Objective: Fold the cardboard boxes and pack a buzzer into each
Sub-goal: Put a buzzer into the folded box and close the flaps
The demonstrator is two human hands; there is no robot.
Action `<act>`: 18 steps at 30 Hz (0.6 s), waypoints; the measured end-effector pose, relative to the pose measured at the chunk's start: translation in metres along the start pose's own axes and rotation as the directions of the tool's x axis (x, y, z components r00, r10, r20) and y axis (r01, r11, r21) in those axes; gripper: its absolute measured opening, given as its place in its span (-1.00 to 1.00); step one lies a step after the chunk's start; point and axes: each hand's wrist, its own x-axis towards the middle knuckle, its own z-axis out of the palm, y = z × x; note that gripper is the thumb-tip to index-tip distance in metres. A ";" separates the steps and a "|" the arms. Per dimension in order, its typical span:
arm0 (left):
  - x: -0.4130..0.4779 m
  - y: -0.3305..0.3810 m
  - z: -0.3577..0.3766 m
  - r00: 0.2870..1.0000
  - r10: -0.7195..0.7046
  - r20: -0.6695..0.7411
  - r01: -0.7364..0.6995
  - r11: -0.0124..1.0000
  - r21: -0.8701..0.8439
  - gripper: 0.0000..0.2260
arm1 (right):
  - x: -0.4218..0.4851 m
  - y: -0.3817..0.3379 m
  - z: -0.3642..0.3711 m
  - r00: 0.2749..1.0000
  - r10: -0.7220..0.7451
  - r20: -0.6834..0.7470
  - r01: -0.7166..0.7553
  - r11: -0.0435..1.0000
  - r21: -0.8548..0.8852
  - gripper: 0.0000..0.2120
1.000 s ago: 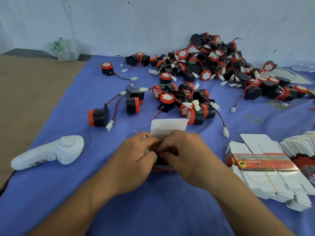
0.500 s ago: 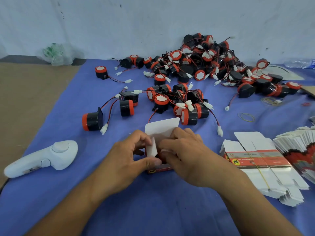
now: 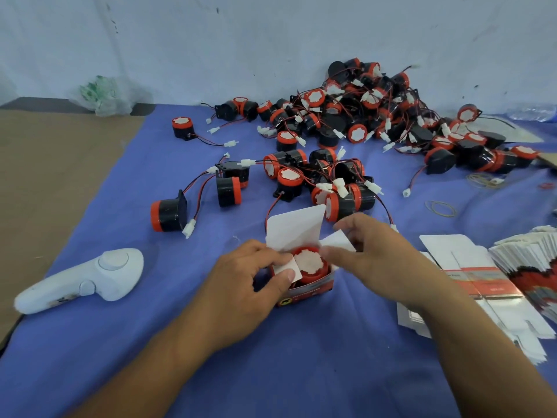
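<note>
A small red and white cardboard box (image 3: 313, 292) stands on the blue cloth in front of me, its white lid flap (image 3: 294, 227) upright. An orange-topped buzzer (image 3: 310, 263) sits inside it. My left hand (image 3: 244, 285) grips the box's left side, thumb pressing the left side flap (image 3: 289, 268) inward. My right hand (image 3: 373, 254) pinches the right side flap (image 3: 337, 241). Several loose buzzers (image 3: 168, 214) lie beyond, with a big pile (image 3: 370, 110) at the back. Flat unfolded boxes (image 3: 479, 285) are stacked to the right.
A white handheld controller (image 3: 87, 279) lies at the left on the blue cloth (image 3: 271, 372). Rubber bands (image 3: 441, 208) lie at right. A brown surface (image 3: 45, 182) borders the cloth on the left; a plastic bag (image 3: 105, 95) sits against the wall.
My hands have drawn apart from the box top, uncovering the buzzer inside. The right hand has pulled the right flap outward; the left thumb holds the left flap.
</note>
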 end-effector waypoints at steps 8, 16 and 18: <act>0.004 0.001 0.010 0.981 -0.191 -0.018 0.172 0.919 -0.356 -0.89 | 0.007 0.009 -0.001 0.989 -0.144 0.020 0.122 0.900 0.418 -0.88; 0.008 -0.003 0.009 0.991 -0.132 0.010 0.115 0.825 -0.554 -0.56 | 0.009 0.005 0.026 0.955 -0.251 0.161 0.168 0.899 0.405 -0.64; 0.008 -0.003 0.006 0.998 -0.056 0.001 0.050 0.870 -0.490 -0.62 | 0.010 0.007 0.025 0.957 -0.265 0.121 0.219 0.928 0.302 -0.72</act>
